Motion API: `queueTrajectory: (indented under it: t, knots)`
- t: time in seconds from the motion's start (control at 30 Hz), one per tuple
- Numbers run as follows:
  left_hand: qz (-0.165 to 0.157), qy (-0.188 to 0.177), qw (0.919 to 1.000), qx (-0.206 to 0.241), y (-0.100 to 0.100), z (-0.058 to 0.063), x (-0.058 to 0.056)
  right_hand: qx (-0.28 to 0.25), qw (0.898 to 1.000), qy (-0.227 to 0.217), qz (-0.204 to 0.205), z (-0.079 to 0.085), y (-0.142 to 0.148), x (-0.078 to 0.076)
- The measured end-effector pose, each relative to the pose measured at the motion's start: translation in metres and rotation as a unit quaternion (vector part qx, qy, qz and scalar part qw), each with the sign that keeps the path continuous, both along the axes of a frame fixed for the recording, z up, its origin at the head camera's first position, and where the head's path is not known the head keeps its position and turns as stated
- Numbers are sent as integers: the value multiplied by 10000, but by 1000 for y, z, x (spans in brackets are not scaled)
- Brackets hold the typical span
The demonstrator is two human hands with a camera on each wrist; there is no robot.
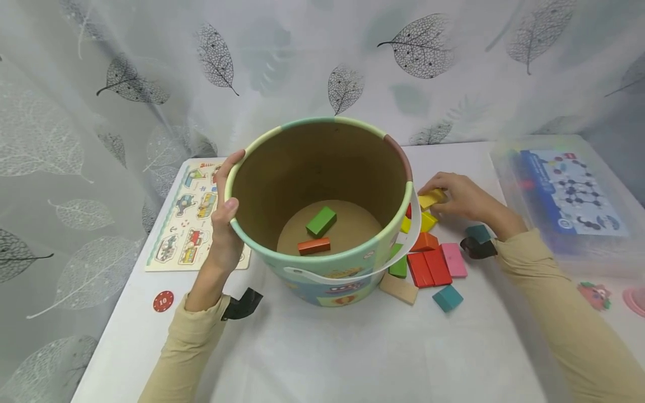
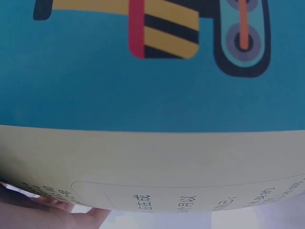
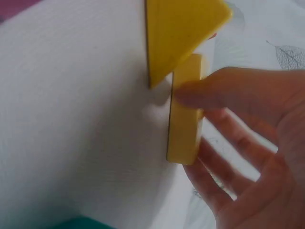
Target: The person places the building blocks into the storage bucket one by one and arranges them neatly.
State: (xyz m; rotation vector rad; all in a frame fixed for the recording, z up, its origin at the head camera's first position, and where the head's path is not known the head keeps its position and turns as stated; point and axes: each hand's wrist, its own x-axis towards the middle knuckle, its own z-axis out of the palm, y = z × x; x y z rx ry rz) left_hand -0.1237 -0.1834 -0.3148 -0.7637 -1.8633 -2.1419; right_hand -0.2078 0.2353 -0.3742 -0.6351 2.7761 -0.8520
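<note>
**R hand (image 1: pixel 456 197) pinching yellow block (image 1: pixel 431 198), L hand (image 1: pixel 225 224) on bucket (image 1: pixel 322 290)**

Yellow block btwn R thumb & fingers, just R of bucket; some R fingertips hidden behind it in R wrist view. L hand grips bucket rim. Btwn hands, inside bucket: green block (image 1: pixel 321 222) & orange block (image 1: pixel 314 246). Bodyward of R hand: red blocks (image 1: pixel 438 267), pink block (image 1: pixel 454 260). Past L hand: picture board (image 1: pixel 168 235), part hidden by hand & bucket. L wrist view mostly bucket wall, L hand cut off.

A yellow oblong block (image 1: pixel 430 198) is pinched just beside a round, open-topped bucket (image 1: pixel 322 162) with a multicoloured rim.
</note>
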Motion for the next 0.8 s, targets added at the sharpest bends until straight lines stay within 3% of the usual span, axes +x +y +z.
queueTrajectory:
  t: [0.23,0.4,0.6,0.8]
  knots:
    - [-6,108,9999,-34,-3,-7,-5,-108,9996,8,-242,-4,6,3]
    - [24,42,9999,132,2,3,2,-223,9972,548,-452,10,14,2]
    - [45,-39,9999,139,11,15,11,-844,9848,1371,-645,66,10,11]
    - [72,-65,9999,56,10,16,12,-1522,9646,2152,-70,132,-20,34]
